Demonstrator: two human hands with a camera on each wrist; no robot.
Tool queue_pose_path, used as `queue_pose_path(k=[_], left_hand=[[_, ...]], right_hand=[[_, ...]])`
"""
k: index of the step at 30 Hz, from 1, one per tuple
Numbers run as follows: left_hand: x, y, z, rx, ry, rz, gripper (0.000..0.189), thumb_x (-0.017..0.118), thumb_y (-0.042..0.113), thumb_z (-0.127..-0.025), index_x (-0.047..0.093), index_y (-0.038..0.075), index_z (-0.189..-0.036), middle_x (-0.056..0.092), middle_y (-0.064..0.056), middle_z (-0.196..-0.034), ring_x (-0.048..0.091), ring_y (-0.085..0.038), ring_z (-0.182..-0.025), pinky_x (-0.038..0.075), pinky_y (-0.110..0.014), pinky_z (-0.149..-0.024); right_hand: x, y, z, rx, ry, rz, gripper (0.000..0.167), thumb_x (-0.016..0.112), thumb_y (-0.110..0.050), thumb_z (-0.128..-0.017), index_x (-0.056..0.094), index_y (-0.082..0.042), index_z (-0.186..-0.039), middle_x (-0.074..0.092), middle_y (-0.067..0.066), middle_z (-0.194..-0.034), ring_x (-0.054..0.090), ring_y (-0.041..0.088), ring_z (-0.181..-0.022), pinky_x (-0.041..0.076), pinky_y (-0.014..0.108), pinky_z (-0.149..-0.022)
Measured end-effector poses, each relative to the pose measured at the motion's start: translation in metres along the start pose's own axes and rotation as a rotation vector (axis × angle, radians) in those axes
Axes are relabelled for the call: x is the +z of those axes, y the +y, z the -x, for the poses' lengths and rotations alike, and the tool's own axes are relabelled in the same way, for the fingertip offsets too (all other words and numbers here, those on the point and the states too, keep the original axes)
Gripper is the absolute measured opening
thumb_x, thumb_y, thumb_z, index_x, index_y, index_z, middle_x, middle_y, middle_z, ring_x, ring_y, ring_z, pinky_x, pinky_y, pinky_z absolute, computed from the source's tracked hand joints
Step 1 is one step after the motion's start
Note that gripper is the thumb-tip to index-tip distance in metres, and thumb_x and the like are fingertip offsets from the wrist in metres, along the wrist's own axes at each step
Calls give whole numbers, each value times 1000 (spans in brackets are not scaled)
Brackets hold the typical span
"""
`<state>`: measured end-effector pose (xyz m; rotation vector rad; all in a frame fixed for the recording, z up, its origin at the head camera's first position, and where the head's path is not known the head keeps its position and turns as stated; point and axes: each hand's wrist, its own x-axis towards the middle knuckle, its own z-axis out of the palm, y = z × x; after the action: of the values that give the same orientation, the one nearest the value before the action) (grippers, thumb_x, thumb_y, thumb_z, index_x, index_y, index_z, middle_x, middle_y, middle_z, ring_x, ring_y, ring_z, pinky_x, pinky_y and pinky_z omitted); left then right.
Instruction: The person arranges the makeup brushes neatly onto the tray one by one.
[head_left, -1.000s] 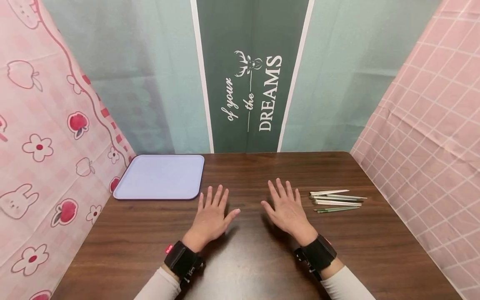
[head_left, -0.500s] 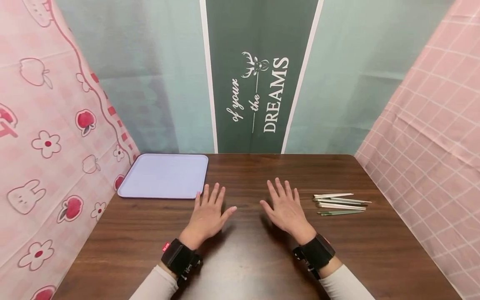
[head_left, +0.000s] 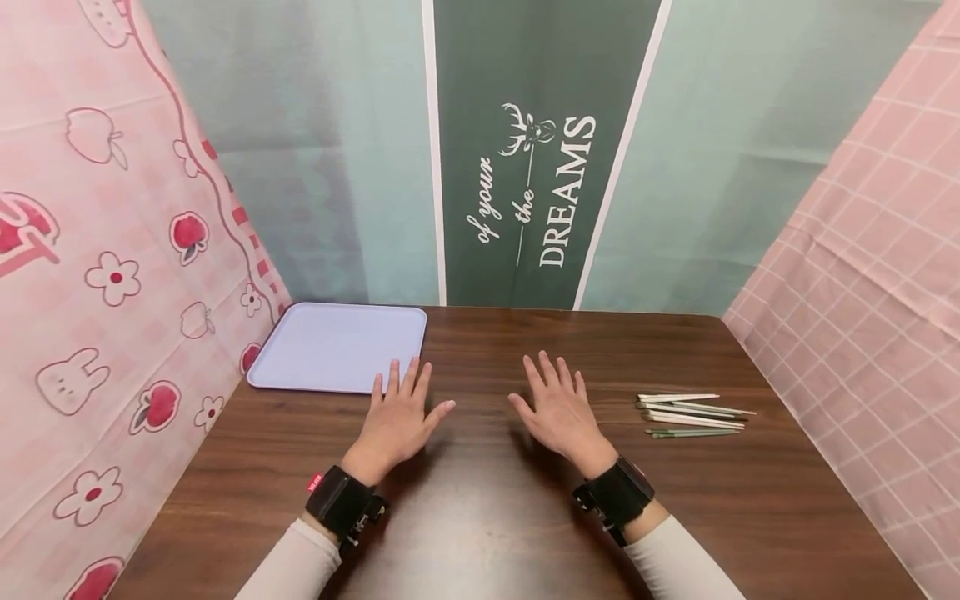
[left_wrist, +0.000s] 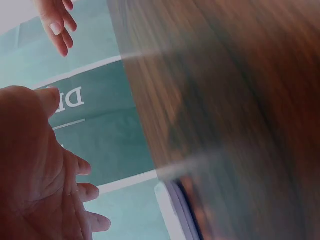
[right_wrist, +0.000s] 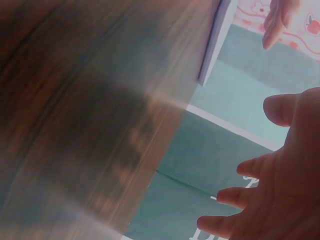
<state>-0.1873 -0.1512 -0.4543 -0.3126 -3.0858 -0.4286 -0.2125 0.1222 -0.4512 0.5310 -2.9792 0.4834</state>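
My left hand (head_left: 395, 422) is spread palm down over the table, holding nothing; in the head view its fingertips overlap the near right corner of a pale lavender tray (head_left: 337, 346). To its right, my right hand (head_left: 562, 415) also hovers palm down with fingers spread and nothing in it. Both wrist views show space and shadow between the palms and the wood. Right of the right hand lies a loose bunch of thin sticks (head_left: 697, 415), some cream and some green, with darker tips at their left ends; they look like slim brushes.
The dark wood-grain table (head_left: 480, 500) runs back to a teal and green curtain (head_left: 517, 167) with white lettering. A pink patterned cloth (head_left: 150, 333) hangs along the left side, and a pink checked cloth (head_left: 847, 250) along the right.
The head view has shifted, so the tray and sticks sit further right in it. Against the tray, my left hand has moved left until its fingertips overlap the corner. Both hands stay spread.
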Motion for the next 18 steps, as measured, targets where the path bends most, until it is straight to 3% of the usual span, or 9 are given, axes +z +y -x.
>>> queue_pose_path(k=[4,18], left_hand=[[-4,-11,-2,-21,-18,11,84,31,64,-102,18,7,-162,10,-16,-168,-4,-41,-154,1,-62,-119],[-15,-47,-5,-84,23,11,82,35,61,-103,24,3,-160,16,-22,-166,5,-48,-152,2,-65,-118]], right_hand=[[1,-8,-6,3,-17,-15,71,47,-49,-104,28,-12,-161,22,20,-165,18,46,-151,14,68,-115],[7,-29,-27,-4,-70,-20,71,44,-51,-104,27,-13,-161,22,18,-166,18,43,-152,13,65,-117]])
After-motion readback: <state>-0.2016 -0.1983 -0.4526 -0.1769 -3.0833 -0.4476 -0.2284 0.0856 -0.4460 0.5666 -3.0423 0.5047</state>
